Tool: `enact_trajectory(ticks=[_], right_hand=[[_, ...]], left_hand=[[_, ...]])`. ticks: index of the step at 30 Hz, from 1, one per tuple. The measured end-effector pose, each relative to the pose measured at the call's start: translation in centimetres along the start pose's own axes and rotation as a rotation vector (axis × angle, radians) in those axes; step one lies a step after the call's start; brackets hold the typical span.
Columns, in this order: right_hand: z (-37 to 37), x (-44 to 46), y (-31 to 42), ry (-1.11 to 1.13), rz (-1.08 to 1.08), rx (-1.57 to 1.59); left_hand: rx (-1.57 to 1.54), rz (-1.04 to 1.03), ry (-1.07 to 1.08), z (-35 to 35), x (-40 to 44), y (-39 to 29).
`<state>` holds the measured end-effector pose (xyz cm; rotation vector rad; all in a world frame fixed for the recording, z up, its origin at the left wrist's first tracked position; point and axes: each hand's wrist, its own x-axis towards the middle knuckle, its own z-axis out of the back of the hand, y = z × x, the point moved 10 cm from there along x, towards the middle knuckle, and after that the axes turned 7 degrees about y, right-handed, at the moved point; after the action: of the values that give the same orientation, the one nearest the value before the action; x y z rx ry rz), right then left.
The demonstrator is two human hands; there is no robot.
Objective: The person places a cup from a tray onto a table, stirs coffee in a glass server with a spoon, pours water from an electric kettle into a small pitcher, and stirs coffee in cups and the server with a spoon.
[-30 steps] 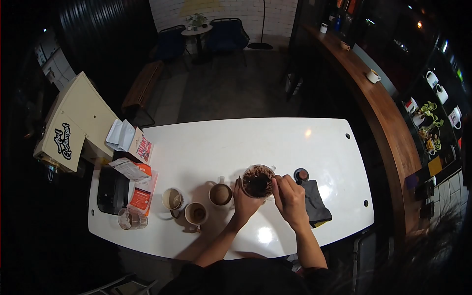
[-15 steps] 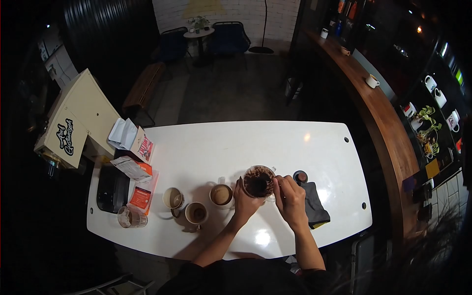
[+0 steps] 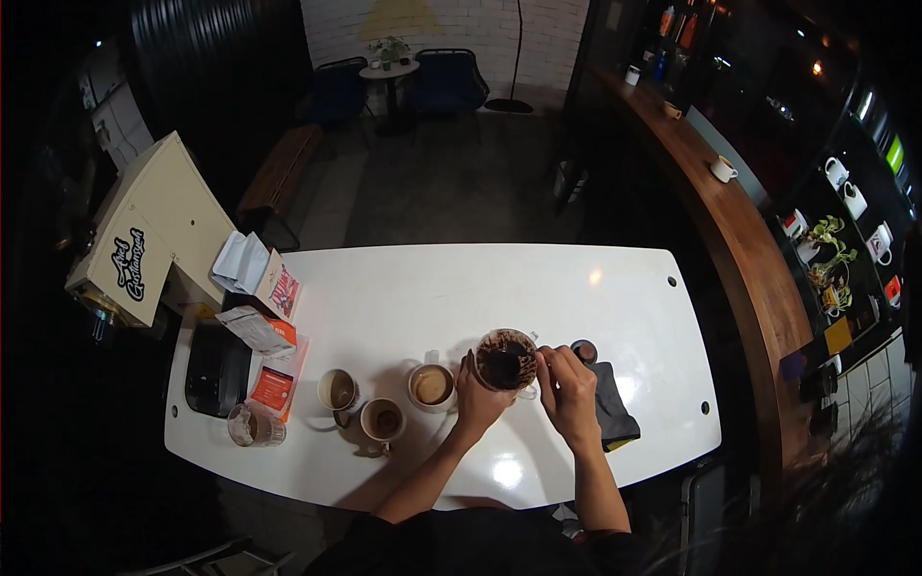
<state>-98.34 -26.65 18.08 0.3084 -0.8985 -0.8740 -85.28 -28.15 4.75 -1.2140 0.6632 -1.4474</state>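
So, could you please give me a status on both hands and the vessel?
Left hand gripping stained vessel. Right hand at its rim, grip unclear. Nearest cup close beside left hand.

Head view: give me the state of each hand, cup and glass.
Left hand: wrapped around the vessel.
Right hand: fingers curled at its rim, grip unclear.
Vessel: held up, open, dark inside, walls smeared.
Leftmost cup: upright, open.
Middle cup: upright, brown inside.
Rightmost cup: upright, brown inside.
Clear glass: open, smeared.
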Motion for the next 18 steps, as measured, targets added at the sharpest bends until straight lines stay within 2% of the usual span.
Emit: enact_trajectory(ticks=[2,18], right_hand=[[0.4,0.3,0.4,-0.015,0.009,-0.001],[-0.1,-0.1,0.3,0.030,0.011,-0.035]], left_hand=[[0.114,-0.157,0.008,-0.3,-0.1,-0.6],[0.126,-0.167,-0.011,-0.2,-0.2,-0.5]])
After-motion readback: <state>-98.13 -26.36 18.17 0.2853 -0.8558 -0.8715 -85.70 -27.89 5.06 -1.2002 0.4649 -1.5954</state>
